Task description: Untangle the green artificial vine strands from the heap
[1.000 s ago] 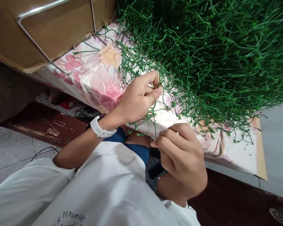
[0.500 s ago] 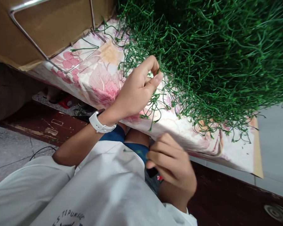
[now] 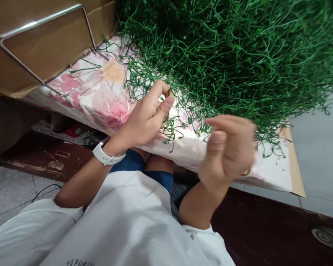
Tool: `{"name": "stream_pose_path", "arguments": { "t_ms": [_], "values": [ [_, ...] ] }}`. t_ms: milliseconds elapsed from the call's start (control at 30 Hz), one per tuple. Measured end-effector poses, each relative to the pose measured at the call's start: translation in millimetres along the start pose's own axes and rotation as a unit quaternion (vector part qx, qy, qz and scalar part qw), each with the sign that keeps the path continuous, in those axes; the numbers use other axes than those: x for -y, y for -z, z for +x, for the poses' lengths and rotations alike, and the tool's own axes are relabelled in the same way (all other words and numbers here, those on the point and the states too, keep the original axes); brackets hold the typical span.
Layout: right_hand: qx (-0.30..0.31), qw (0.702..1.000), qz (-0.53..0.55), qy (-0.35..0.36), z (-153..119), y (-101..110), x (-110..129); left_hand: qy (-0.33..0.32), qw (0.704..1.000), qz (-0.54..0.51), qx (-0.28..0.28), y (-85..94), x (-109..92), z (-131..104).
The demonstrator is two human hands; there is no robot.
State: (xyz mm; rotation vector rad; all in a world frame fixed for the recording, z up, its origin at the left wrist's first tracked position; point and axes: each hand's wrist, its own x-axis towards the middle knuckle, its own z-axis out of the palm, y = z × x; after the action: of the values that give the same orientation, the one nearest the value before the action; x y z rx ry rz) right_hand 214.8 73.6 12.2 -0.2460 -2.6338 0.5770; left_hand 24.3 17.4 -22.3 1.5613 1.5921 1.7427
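My left hand [image 3: 147,116], with a white watch [image 3: 107,155] on its wrist, is over the table's front edge. Its thumb and forefinger pinch a thin green plastic stem [image 3: 169,83], and more stem ends dangle below the fingers. To the right, my right hand [image 3: 229,147] is raised in front of the green heap and blurred by motion. Its fingers are stretched out with the thumb apart, and I see nothing between them. A large heap of green artificial stems [image 3: 238,55] covers the back and right of the table.
The table [image 3: 111,111] has a floral cloth over it. At the left stand a cardboard box [image 3: 52,48] and a bent metal wire frame [image 3: 44,18]. A few loose stems [image 3: 86,69] lie near the frame. Below is a dark red wooden surface [image 3: 252,221].
My right hand has risen from near my lap up and right toward the heap, and its curled fingers have opened out. My left hand keeps its pinch. The view has shifted slightly.
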Motion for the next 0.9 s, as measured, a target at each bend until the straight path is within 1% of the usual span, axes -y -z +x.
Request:
{"name": "stream_pose_path", "arguments": {
  "t_ms": [100,200,267,333,433,567,667,733,800,900],
  "values": [
    [-0.029,0.999,0.000,-0.020,4.4,-8.7,0.6,0.006,1.000,-0.024,0.006,-0.5,0.5,0.7],
    [-0.066,0.997,0.000,-0.038,7.5,-17.5,2.7,-0.006,1.000,-0.020,-0.008,-0.2,0.4,2.6],
    [-0.099,0.995,0.013,-0.030,7.7,-20.6,3.6,-0.009,1.000,-0.011,-0.019,0.0,0.2,3.6],
    [-0.110,0.993,0.035,-0.008,5.5,-21.0,5.1,0.001,1.000,-0.002,-0.028,-0.3,-0.4,3.8],
    [-0.072,0.996,0.052,0.015,-2.3,-16.5,9.9,0.022,0.999,0.017,-0.044,-1.8,-2.8,2.4],
    [-0.026,0.998,0.058,0.016,-13.4,-4.0,18.6,0.019,0.997,0.038,-0.064,-5.6,-9.1,-1.7],
    [0.010,0.998,0.059,0.025,-14.4,4.1,24.2,0.014,0.997,0.038,-0.067,-7.7,-15.3,-5.0],
    [0.028,0.997,0.067,0.033,-11.4,5.2,27.5,0.020,0.997,0.030,-0.075,-8.4,-19.1,-7.4],
    [0.031,0.997,0.065,0.037,-8.4,2.2,30.9,0.036,0.995,0.023,-0.086,-8.7,-20.9,-9.4],
    [0.010,0.999,0.034,0.028,-10.7,-7.6,36.5,0.063,0.993,0.022,-0.097,-7.6,-16.0,-6.9]
  ]
}}
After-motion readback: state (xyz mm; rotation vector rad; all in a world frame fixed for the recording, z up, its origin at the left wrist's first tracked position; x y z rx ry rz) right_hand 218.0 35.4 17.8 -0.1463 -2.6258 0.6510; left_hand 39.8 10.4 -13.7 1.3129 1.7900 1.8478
